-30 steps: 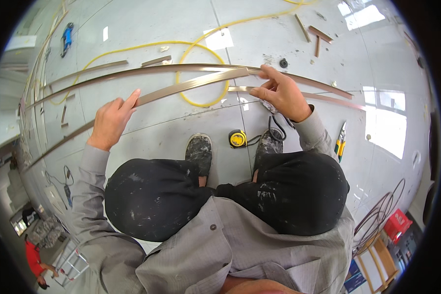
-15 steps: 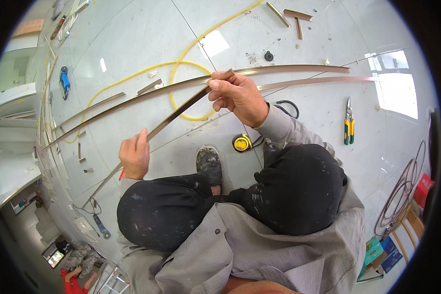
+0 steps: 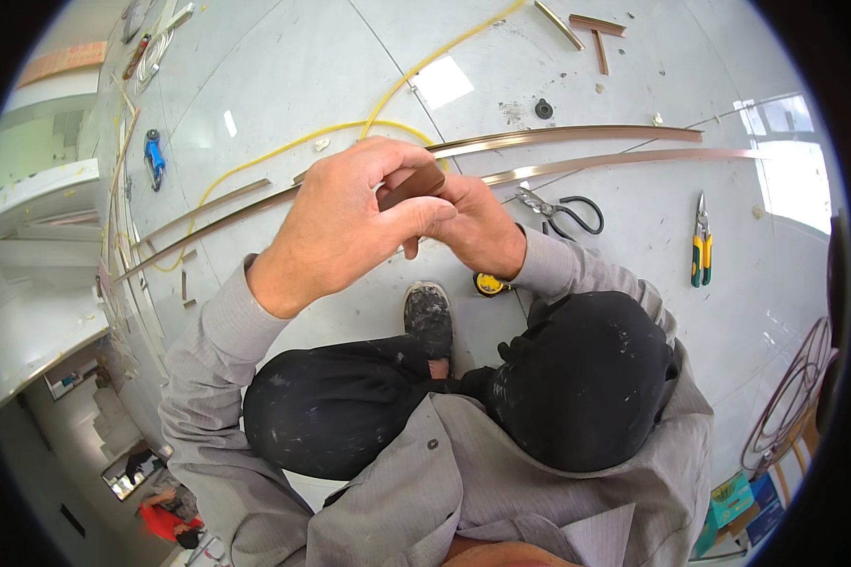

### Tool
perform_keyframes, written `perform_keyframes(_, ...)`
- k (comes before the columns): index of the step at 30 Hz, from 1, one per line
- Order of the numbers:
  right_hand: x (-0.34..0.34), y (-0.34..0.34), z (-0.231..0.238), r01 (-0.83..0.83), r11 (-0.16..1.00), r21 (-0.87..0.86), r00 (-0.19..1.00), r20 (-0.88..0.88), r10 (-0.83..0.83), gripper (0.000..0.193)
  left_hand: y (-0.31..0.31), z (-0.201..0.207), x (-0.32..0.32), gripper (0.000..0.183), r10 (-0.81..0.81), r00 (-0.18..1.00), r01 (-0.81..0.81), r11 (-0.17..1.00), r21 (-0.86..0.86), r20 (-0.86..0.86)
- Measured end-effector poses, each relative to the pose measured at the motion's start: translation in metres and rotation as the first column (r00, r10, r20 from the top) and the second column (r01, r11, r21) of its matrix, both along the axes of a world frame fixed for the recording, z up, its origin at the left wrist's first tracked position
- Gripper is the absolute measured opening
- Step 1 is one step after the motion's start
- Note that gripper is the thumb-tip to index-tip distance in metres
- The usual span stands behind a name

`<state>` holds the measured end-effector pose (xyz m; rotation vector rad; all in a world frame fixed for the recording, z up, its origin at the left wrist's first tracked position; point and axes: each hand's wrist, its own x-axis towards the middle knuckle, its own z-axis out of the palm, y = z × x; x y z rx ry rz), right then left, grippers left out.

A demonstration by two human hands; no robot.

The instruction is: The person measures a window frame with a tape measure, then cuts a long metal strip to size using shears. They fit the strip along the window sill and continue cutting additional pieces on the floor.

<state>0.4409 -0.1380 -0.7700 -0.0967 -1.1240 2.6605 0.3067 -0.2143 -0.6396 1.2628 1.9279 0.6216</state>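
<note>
My left hand (image 3: 336, 222) and my right hand (image 3: 487, 215) meet in front of me above the floor, with fingers curled. Between them is the end of a brown metal trim strip (image 3: 418, 187), gripped by both. My left thumb lies across its near side. The rest of that strip is hidden behind my hands. Just beyond, on the tiles, lie a long bronze-coloured trim length (image 3: 577, 137) and a second, thinner trim strip (image 3: 615, 163). Close to my right wrist are black-handled shears (image 3: 567, 215). A yellow and black tape measure (image 3: 490, 283), partly covered, sits below that wrist.
Tin snips (image 3: 702, 248) with yellow-green handles lie at the right. A yellow hose (image 3: 255, 156) curves over the floor. Short trim offcuts (image 3: 560, 25) lie at the far side, a blue tool (image 3: 154, 159) at the left. Coiled cable (image 3: 787, 392) and boxes stand lower right; another person (image 3: 165, 520) is lower left.
My left hand has moved up and right along the strip to meet my right hand. The strip no longer stretches toward the lower left. The black-handled shears show more fully.
</note>
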Motion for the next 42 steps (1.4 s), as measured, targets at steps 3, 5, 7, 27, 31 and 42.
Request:
perform_keyframes(3,0.004,0.000,-0.005,0.009,1.000,-0.027,0.998,-0.069,-0.011,0.012,0.015,0.000,0.016,0.026,0.115,0.981,-0.108,0.993,-0.049,0.157)
perform_keyframes(5,0.005,0.002,-0.007,0.015,0.999,-0.033,0.999,-0.044,-0.016,0.010,0.018,-0.002,0.022,0.024,0.155,0.978,-0.149,0.987,-0.053,0.139)
perform_keyframes(7,0.005,0.004,-0.007,0.017,1.000,-0.019,0.999,-0.039,-0.018,0.010,0.018,-0.004,0.023,0.024,0.147,0.972,-0.153,0.988,0.014,0.185)
perform_keyframes(27,-0.003,0.049,-0.006,0.355,0.935,0.019,0.875,0.345,-0.339,0.037,0.001,-0.053,-0.014,0.066,0.209,0.907,-0.148,0.971,-0.187,0.365)
perform_keyframes(31,0.000,0.040,-0.018,0.273,0.961,0.039,0.914,0.300,-0.272,0.035,-0.008,-0.064,-0.028,0.042,0.235,0.923,-0.180,0.963,-0.199,0.304)
perform_keyframes(42,0.170,0.058,-0.145,-0.440,-0.075,0.895,0.760,0.326,-0.562,0.024,-0.012,-0.070,-0.032,0.033,0.252,0.928,-0.221,0.965,-0.139,0.273)
